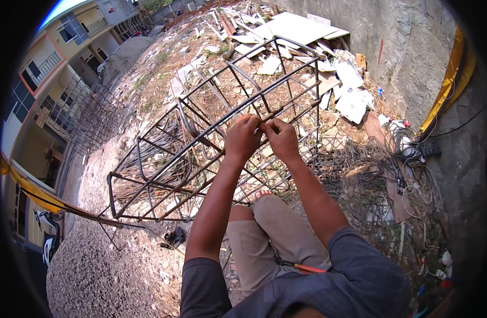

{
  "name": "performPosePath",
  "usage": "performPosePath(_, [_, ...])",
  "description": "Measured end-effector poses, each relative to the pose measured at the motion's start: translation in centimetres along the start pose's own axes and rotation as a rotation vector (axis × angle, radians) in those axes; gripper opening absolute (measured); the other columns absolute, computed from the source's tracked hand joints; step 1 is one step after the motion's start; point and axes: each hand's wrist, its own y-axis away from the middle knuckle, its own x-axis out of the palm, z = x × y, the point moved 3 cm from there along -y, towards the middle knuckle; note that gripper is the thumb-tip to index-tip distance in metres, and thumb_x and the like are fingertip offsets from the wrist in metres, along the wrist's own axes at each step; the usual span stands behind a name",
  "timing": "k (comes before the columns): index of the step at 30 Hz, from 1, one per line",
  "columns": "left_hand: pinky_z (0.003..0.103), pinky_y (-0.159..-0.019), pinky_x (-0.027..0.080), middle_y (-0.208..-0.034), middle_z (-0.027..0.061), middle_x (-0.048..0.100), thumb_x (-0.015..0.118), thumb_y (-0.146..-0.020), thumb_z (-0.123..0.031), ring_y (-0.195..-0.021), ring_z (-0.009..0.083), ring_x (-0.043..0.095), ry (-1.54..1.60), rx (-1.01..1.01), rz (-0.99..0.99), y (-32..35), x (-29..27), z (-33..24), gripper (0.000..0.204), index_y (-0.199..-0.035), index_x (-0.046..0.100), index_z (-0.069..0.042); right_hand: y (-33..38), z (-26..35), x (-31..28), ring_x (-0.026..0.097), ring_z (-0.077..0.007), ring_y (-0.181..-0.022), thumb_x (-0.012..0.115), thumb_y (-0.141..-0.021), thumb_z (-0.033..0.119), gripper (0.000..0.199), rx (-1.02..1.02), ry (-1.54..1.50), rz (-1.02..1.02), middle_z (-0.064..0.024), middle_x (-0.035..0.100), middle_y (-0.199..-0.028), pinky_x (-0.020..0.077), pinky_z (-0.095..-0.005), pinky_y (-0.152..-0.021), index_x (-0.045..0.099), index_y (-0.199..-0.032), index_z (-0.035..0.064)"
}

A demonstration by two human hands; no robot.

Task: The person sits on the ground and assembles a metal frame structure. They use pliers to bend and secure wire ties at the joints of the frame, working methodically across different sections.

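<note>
A long cage of steel reinforcing bars (pixel 172 184) lies slantwise in front of me, with bent rectangular stirrups set along its straight bars. My left hand (pixel 242 139) and my right hand (pixel 281 139) meet at one of its near bars, around the middle of the cage. The fingers of both are pinched together, tip to tip, at a bar crossing. Whatever sits between the fingertips is too small and covered to make out. Across my lap lies a hand tool with orange-red handles (pixel 309 268); its head is partly hidden in the folds of my clothes.
Loose rods (pixel 148 183) lie in a heap under the cage's left part. Broken white boards (pixel 301 29) are piled at the far right by a concrete wall (pixel 413 63). Tangled cables (pixel 407 146) lie to the right, gravel (pixel 105 270) to the lower left.
</note>
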Motion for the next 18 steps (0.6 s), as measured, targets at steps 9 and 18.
performPosePath(9, [0.047, -0.078, 0.054, -0.094, 0.0125, 0.065, 0.069, -0.087, -0.011, -0.094, 0.0362, 0.066, -0.063, -0.040, 0.067, -0.6, 0.3, 0.2, 0.012, -0.097, 0.064, -0.007, -1.0, -2.1, 0.5, 0.054, -0.0059, -0.062, 0.081, -0.090, 0.022, 0.024, 0.113, -0.238, 0.105, -0.0014, 0.068, -0.071, 0.0412, -0.0272, -0.055, 0.070, -0.085, 0.0016])
performPosePath(18, [0.048, -0.076, 0.057, -0.099, 0.0138, 0.070, 0.064, -0.093, -0.019, -0.089, 0.0360, 0.070, -0.207, -0.168, 0.006, -0.8, 0.9, 0.5, 0.040, -0.132, 0.057, -0.013, -0.5, 0.4, 0.8, 0.046, -0.0080, -0.054, 0.072, -0.096, 0.043, 0.048, 0.216, -0.124, 0.030, -0.0017, 0.057, -0.059, 0.0373, -0.0317, -0.050, 0.066, -0.073, 0.0008])
